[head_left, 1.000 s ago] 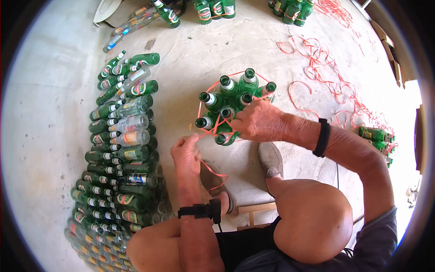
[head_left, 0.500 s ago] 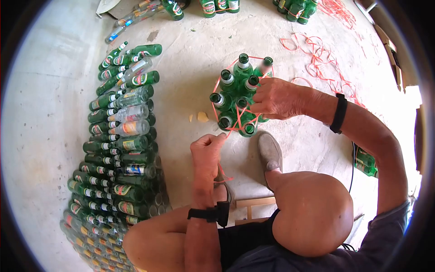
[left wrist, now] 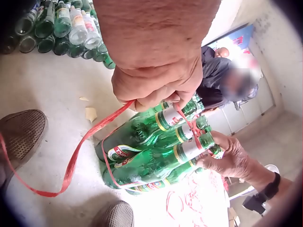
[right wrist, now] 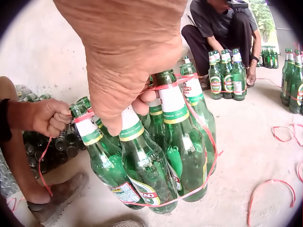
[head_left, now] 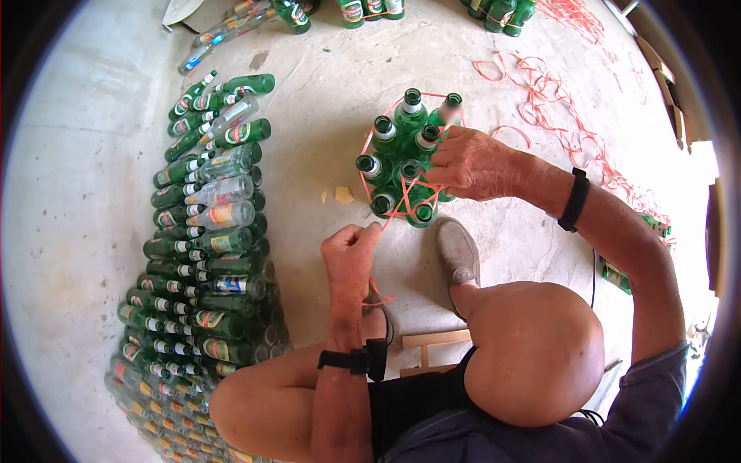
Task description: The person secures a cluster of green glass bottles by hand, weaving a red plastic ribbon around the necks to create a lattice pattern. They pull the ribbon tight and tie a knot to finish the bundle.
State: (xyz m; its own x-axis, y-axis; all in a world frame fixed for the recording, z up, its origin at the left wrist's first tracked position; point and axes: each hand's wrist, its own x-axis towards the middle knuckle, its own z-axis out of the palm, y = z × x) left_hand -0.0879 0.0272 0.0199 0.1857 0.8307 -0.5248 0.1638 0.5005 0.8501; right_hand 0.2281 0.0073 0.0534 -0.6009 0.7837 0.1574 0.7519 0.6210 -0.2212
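A bundle of several green beer bottles (head_left: 384,133) stands on the floor in front of me, red plastic strap (right wrist: 211,135) running round their bodies and across their necks. With curled fingers, my left hand (head_left: 351,258) grips the strap close beside the near bottles; a loose tail (left wrist: 75,163) hangs from the fist in the left wrist view. My right hand (head_left: 472,163) holds a bottle by its neck on the bundle's right side, its thumb against the white neck label (right wrist: 129,120) in the right wrist view. The palm hides part of that bottle.
Stacked bottles (head_left: 224,243) lie along the left wall. Loose red strap (head_left: 552,116) trails over the floor at right. Other bundles (head_left: 502,14) stand at the back, where another person (right wrist: 222,28) squats. My shoe (head_left: 457,255) is near the bundle.
The bundle and both hands have shifted rightward and slightly away from me, mostly in the first half second. Both hands keep their hold; since then little has moved.
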